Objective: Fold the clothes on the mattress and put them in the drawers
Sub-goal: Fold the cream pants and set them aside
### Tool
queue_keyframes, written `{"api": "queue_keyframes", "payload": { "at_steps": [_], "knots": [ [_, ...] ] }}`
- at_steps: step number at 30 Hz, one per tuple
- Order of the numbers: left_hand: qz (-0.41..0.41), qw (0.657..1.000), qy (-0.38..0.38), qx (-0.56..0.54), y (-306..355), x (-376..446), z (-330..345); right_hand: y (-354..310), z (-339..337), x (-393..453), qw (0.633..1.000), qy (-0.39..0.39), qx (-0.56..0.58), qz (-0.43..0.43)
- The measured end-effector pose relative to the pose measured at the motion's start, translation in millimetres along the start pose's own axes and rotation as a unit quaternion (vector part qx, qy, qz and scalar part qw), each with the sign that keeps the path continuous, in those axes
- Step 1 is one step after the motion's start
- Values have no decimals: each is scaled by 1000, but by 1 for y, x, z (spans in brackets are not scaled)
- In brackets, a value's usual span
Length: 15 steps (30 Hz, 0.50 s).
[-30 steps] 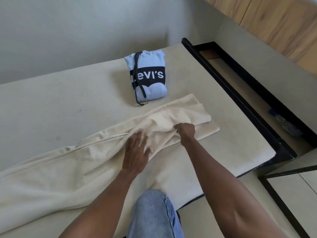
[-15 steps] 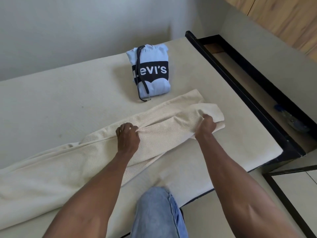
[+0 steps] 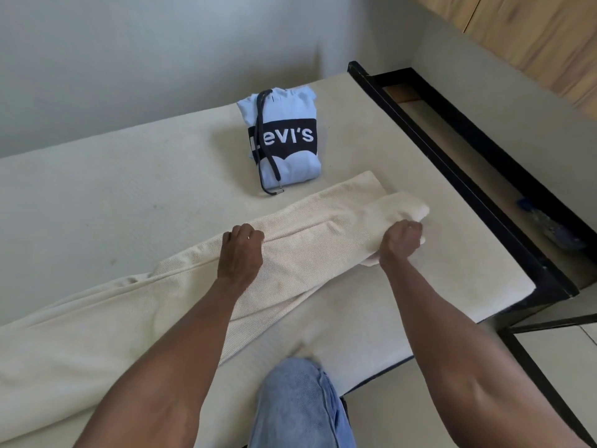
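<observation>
Both hands have spread apart: left hand (image 3: pixel 240 253) and right hand (image 3: pixel 400 242), fingers curled, pinch cream garment (image 3: pixel 307 250) on mattress (image 3: pixel 129 205).

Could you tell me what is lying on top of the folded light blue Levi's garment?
A dark drawstring cord runs down the front of the folded Levi's garment, its tip reaching the mattress. Nothing else lies on it; whatever is beneath stays hidden.
</observation>
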<state>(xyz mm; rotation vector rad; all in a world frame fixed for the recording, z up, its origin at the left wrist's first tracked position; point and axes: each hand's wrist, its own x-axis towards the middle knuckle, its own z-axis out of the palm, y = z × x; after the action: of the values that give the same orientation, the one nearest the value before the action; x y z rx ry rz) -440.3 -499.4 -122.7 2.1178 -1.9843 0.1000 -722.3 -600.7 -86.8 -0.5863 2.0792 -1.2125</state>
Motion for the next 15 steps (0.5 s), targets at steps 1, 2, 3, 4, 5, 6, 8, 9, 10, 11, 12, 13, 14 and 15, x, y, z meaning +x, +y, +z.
{"api": "queue_keyframes", "payload": {
  "at_steps": [1,2,3,4,5,6,8,9,10,11,12,13,14,15],
  "knots": [
    [5,1000,26,6,1,-3,2,5,-3,1,998,4,47,44],
    [20,999,32,-3,-1,-6,5,9,-6,1,991,-10,100,91],
    [38,999,24,-7,-4,-8,8,12,-8,1,977,-34,156,139],
    [60,998,12,-5,-5,-10,12,14,-11,3,958,-58,212,181],
    [71,997,9,8,-4,-13,13,13,-14,3,944,-71,247,206],
    [64,997,28,20,-3,-13,14,11,-16,5,930,-82,283,220],
    [-9,996,88,-2,4,-9,6,10,-17,8,934,-93,281,201],
    [-61,991,120,-19,6,-3,-1,8,-17,11,949,-82,254,170],
    [-100,984,146,-24,6,4,-6,7,-15,13,965,-60,215,136],
    [-127,979,156,-21,6,13,-14,4,-13,14,983,-31,157,92],
    [-144,977,157,-13,5,22,-19,0,-10,14,994,-5,100,42],
    [-159,978,138,-14,6,31,-24,-4,-6,12,999,8,51,-2],
    [-176,979,103,-27,6,40,-29,-8,0,10,999,4,25,-38],
    [-203,976,62,-49,9,45,-33,-13,3,7,998,-14,21,-57]
  ]
}}
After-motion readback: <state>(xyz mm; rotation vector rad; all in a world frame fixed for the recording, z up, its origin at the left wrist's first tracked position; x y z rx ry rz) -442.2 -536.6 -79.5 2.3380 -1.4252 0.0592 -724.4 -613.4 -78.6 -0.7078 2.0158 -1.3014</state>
